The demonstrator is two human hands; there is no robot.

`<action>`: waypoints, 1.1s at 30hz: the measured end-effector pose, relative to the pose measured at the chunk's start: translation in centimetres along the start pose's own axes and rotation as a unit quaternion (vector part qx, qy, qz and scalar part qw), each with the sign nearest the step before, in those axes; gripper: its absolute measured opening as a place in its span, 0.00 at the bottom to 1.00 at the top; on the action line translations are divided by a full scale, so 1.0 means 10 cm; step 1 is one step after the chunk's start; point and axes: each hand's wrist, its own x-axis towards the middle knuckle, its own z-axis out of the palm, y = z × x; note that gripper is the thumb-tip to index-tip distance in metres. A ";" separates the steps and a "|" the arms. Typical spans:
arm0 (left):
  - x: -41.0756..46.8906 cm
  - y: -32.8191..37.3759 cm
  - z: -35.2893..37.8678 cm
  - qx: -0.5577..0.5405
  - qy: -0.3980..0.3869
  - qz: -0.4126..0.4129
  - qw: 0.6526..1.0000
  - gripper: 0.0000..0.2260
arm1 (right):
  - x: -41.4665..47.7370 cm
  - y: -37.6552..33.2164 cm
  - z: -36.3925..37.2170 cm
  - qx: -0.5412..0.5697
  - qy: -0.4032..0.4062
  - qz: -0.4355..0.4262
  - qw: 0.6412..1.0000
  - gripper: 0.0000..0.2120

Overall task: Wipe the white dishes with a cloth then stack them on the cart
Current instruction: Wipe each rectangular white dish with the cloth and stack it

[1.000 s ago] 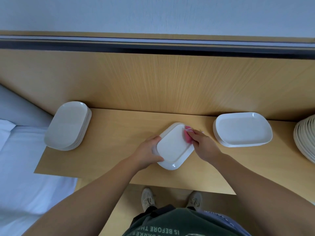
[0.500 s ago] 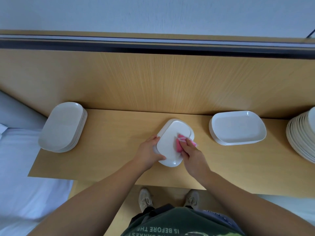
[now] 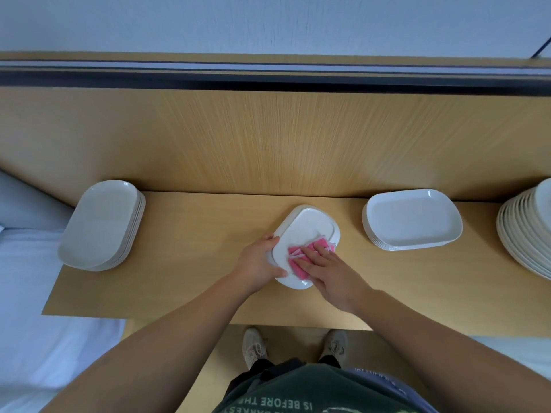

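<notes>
On the wooden top (image 3: 193, 248), near its middle, lies one white dish (image 3: 301, 231), oblong with rounded corners and turned at a slant, its long side running from lower left to upper right. From the head view the left hand (image 3: 258, 265) grips the dish at its left edge: the fingers are curled over the rim and the thumb lies on the upper face near the lower corner. The right hand (image 3: 331, 272) rests on a pink cloth (image 3: 295, 253), the fingers straight and close together, pressing the cloth flat on the lower right part of the dish. Parts of the cloth show on both sides of the fingers.

At the left end of the top stands a left stack (image 3: 98, 225) of the same oblong white dishes, well apart from the hands. To the right of the single dish, near it but not touching, stands a right stack (image 3: 413, 220) of oblong dishes. At the far right edge a pile of round plates (image 3: 524, 234) is partly cut off. Behind all of them rises a wood panel (image 3: 268, 138). Below the top two light shoes (image 3: 253, 347) and a green shirt (image 3: 298, 394) are visible
</notes>
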 end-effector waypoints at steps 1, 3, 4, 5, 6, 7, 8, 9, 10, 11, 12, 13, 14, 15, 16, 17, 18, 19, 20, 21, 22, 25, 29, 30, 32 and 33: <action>0.01 0.00 0.00 0.005 -0.003 0.006 1.000 0.38 | 0.04 0.04 -0.05 0.008 -0.004 0.009 1.000 0.23; 0.00 0.02 0.00 0.005 -0.009 0.010 1.000 0.37 | 0.13 0.12 -0.15 0.014 0.005 0.031 0.999 0.22; -0.01 0.02 0.01 -0.005 -0.012 0.007 1.000 0.37 | 0.17 0.16 -0.20 0.014 0.012 0.044 0.999 0.23; -0.01 0.01 0.01 -0.016 -0.013 0.002 1.000 0.38 | 0.23 0.21 -0.25 0.014 0.018 0.058 0.998 0.24; -0.02 0.00 0.02 -0.023 -0.014 -0.002 1.000 0.38 | 0.28 0.26 -0.29 0.010 0.023 0.074 0.997 0.25; -0.02 -0.01 0.03 -0.027 -0.013 -0.002 1.000 0.38 | 0.33 0.30 -0.33 0.005 0.022 0.093 0.995 0.24; -0.03 -0.02 0.04 -0.026 -0.012 -0.001 1.000 0.38 | 0.39 0.32 -0.36 0.000 0.016 0.110 0.994 0.23; -0.03 -0.02 0.05 -0.024 -0.011 0.000 1.000 0.38 | 0.43 0.32 -0.40 -0.003 0.008 0.126 0.992 0.23; -0.03 -0.03 0.05 -0.020 -0.010 0.000 1.000 0.38 | 0.47 0.31 -0.42 -0.008 0.003 0.137 0.991 0.23; -0.03 -0.03 0.05 -0.016 -0.008 -0.002 1.000 0.38 | 0.48 0.28 -0.43 -0.015 0.001 0.140 0.990 0.23; -0.02 -0.04 0.05 -0.014 -0.008 -0.005 1.000 0.38 | 0.49 0.25 -0.42 -0.018 0.003 0.136 0.991 0.24; -0.02 -0.04 0.05 -0.012 -0.008 -0.006 1.000 0.38 | 0.48 0.23 -0.39 -0.021 0.004 0.130 0.991 0.24; -0.02 -0.04 0.04 -0.010 -0.009 -0.006 1.000 0.38 | 0.45 0.21 -0.35 -0.027 0.006 0.120 0.992 0.24; -0.01 -0.04 0.04 -0.009 -0.010 -0.008 1.000 0.38 | 0.44 0.21 -0.29 -0.034 0.007 0.105 0.994 0.24; 0.00 -0.04 0.03 -0.007 -0.010 -0.009 1.000 0.38 | 0.41 0.20 -0.24 -0.044 0.004 0.086 0.995 0.24; 0.01 -0.04 0.03 -0.006 -0.009 -0.012 1.000 0.39 | 0.39 0.17 -0.20 -0.057 -0.009 0.068 0.996 0.25; 0.02 -0.03 0.02 -0.006 -0.009 -0.014 1.000 0.39 | 0.37 0.15 -0.15 -0.073 -0.024 0.049 0.996 0.26; 0.03 -0.02 0.02 -0.001 -0.009 -0.012 1.000 0.39 | 0.35 0.09 -0.11 -0.086 -0.033 0.026 0.995 0.26; 0.04 -0.01 0.02 0.010 -0.011 -0.007 1.000 0.39 | 0.33 0.01 -0.07 -0.093 -0.038 0.004 0.995 0.27; 0.05 0.01 0.01 0.020 -0.014 0.000 1.000 0.39 | 0.30 -0.08 -0.05 -0.094 -0.038 -0.008 0.995 0.26; 0.06 0.02 0.01 0.025 -0.016 0.005 1.000 0.39 | 0.28 -0.15 -0.04 -0.087 -0.037 -0.006 0.996 0.25; 0.07 0.05 0.00 0.029 -0.018 0.012 0.999 0.39 | 0.28 -0.20 -0.01 -0.061 -0.029 0.007 0.998 0.24; 0.08 0.08 0.01 0.044 -0.025 0.021 0.998 0.38 | 0.31 -0.19 -0.10 -0.062 -0.029 -0.008 0.998 0.25; 0.07 0.09 0.01 0.049 -0.026 0.024 0.998 0.37 | 0.31 -0.18 -0.13 -0.059 -0.027 -0.011 0.998 0.25; 0.07 0.09 0.02 0.059 -0.025 0.027 0.998 0.38 | 0.32 -0.14 -0.20 -0.052 -0.022 -0.026 0.998 0.24; 0.06 0.09 0.03 0.060 -0.023 0.025 0.998 0.38 | 0.34 -0.11 -0.23 -0.043 -0.029 -0.032 0.998 0.23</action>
